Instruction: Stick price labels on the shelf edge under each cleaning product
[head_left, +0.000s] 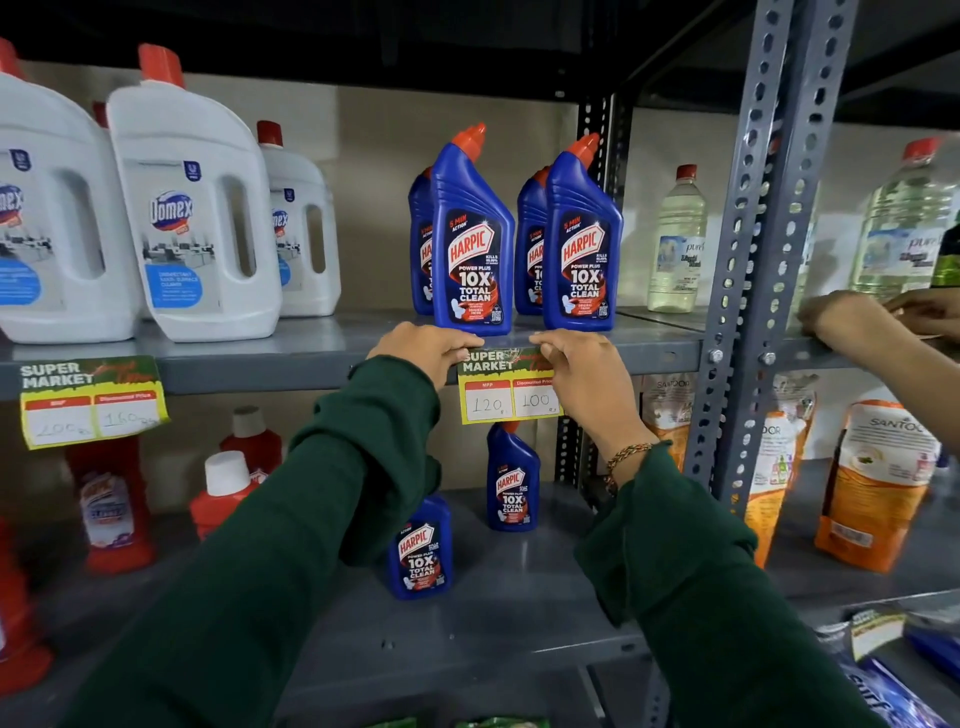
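A yellow and green price label (498, 397) reading 120 and 100 lies against the grey shelf edge (291, 366), right under the blue Harpic bottles (475, 244). My left hand (428, 353) pinches its top left corner. My right hand (576, 376) grips its top right corner and covers part of it. A second label (93, 402) hangs on the same shelf edge further left, below the white Domex jugs (195, 208).
Another person's hands (862, 319) rest on the shelf edge at the right, past the perforated upright post (753, 249). Clear bottles (675, 244) stand there. Below are red bottles (111, 499), more Harpic (511, 480) and orange pouches (872, 483).
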